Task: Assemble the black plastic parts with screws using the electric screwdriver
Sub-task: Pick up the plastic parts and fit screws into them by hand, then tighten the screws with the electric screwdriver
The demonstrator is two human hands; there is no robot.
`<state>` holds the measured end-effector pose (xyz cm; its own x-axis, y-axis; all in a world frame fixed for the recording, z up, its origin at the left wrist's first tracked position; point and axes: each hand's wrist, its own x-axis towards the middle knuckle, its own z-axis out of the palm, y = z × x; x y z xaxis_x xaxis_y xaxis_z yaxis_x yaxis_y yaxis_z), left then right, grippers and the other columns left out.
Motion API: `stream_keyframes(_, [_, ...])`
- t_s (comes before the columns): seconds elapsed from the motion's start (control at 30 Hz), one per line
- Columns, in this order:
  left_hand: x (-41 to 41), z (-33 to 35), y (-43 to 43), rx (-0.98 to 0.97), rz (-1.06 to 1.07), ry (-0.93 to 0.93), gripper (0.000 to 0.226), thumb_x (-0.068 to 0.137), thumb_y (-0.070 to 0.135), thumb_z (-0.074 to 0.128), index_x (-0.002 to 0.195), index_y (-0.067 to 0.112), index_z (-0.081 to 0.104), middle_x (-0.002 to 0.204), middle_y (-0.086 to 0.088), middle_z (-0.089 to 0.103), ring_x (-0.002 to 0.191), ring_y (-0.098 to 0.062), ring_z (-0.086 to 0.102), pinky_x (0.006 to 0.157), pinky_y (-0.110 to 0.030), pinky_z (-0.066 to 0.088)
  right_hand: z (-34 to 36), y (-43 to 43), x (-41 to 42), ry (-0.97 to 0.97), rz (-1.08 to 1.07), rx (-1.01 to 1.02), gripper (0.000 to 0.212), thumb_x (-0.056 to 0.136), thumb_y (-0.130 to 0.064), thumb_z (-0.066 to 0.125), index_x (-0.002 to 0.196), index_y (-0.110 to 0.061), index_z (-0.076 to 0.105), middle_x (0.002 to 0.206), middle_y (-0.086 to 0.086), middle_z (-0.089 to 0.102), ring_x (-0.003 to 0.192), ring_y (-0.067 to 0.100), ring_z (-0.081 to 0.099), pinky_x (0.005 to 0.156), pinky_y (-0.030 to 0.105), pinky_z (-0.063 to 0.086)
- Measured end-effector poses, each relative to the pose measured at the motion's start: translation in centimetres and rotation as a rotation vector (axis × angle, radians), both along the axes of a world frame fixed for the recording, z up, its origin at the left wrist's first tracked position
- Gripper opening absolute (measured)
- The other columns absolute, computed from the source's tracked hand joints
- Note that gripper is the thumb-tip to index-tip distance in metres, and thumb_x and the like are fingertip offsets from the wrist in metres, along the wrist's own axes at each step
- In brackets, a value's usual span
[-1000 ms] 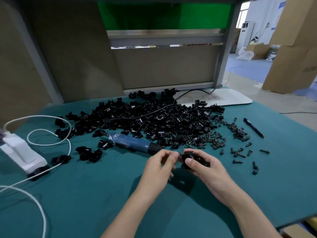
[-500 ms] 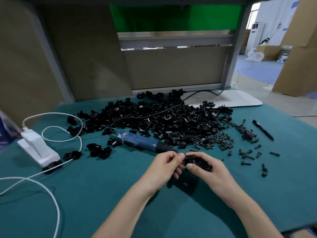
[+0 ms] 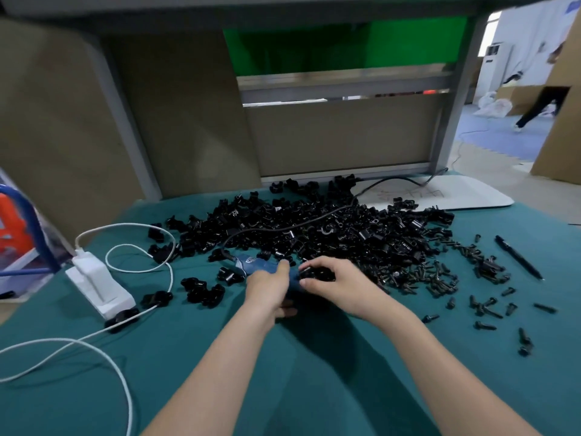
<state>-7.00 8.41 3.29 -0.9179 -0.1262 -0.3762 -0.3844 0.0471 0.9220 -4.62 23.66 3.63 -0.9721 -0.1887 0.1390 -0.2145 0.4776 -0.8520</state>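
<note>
My left hand [image 3: 269,286] grips the body of the blue electric screwdriver [image 3: 251,264], which lies on the green mat with its black cord running back over the pile. My right hand [image 3: 341,286] pinches a small black plastic part [image 3: 317,273] just to the right of the screwdriver's front end. The screwdriver's tip is hidden between my hands. A large heap of loose black plastic parts [image 3: 314,228] lies just beyond both hands. Several black screws [image 3: 440,275] are scattered to the right of the heap.
A few black parts [image 3: 202,289] sit apart, left of my left hand. A white power adapter [image 3: 97,284] with a looping white cable [image 3: 138,247] lies at the left. A black pen [image 3: 518,256] lies at the right, a white board [image 3: 456,193] at the back right.
My left hand has left the black part and moved onto the blue screwdriver. My right hand keeps the part and has moved up towards the heap. The camera has tilted.
</note>
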Motion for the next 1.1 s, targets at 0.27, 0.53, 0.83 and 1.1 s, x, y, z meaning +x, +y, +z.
stream_keyframes(0.27, [-4.2, 0.6, 0.9, -0.241, -0.056, -0.22, 0.061, 0.096, 0.038, 0.063, 0.136, -0.004, 0.044, 0.117, -0.024, 0.066, 0.055, -0.031, 0.07, 0.045, -0.042, 0.058, -1.1, 0.6, 0.3, -0.067, 0.098, -0.146, 0.02, 0.092, -0.021, 0.078, 0.102, -0.037, 0.076, 0.1, -0.009, 0.077, 0.09, -0.002, 0.068, 0.082, 0.014, 0.05])
stream_keyframes(0.53, [-2.5, 1.8, 2.3, 0.712, 0.004, 0.105, 0.011, 0.096, 0.016, 0.057, 0.098, 0.006, 0.053, 0.077, -0.011, 0.064, 0.068, -0.022, 0.065, 0.061, -0.037, 0.061, -2.3, 6.6, 3.2, -0.058, -0.189, -1.039, 0.034, 0.075, -0.023, 0.084, 0.109, -0.018, 0.079, 0.12, 0.019, 0.074, 0.112, 0.035, 0.072, 0.088, 0.039, 0.061])
stream_keyframes(0.83, [-5.8, 2.3, 6.7, 1.069, 0.287, 0.208, 0.023, 0.095, 0.014, 0.066, 0.076, 0.011, 0.054, 0.063, 0.0, 0.06, 0.053, -0.013, 0.061, 0.056, -0.026, 0.057, -4.1, 8.9, 3.8, -0.073, -0.354, -1.009, 0.032, 0.079, -0.023, 0.079, 0.111, -0.021, 0.08, 0.115, 0.018, 0.075, 0.113, 0.032, 0.072, 0.09, 0.038, 0.061])
stream_keyframes(1.1, [-6.7, -0.8, 6.9, 0.996, 0.376, 0.16, 0.017, 0.093, 0.013, 0.064, 0.08, 0.012, 0.053, 0.066, 0.0, 0.06, 0.058, -0.015, 0.061, 0.066, -0.032, 0.059, -4.4, 8.9, 2.8, -0.083, -0.319, -0.926, 0.057, 0.065, -0.047, 0.094, 0.114, -0.024, 0.078, 0.116, 0.014, 0.076, 0.114, 0.028, 0.072, 0.096, 0.035, 0.059])
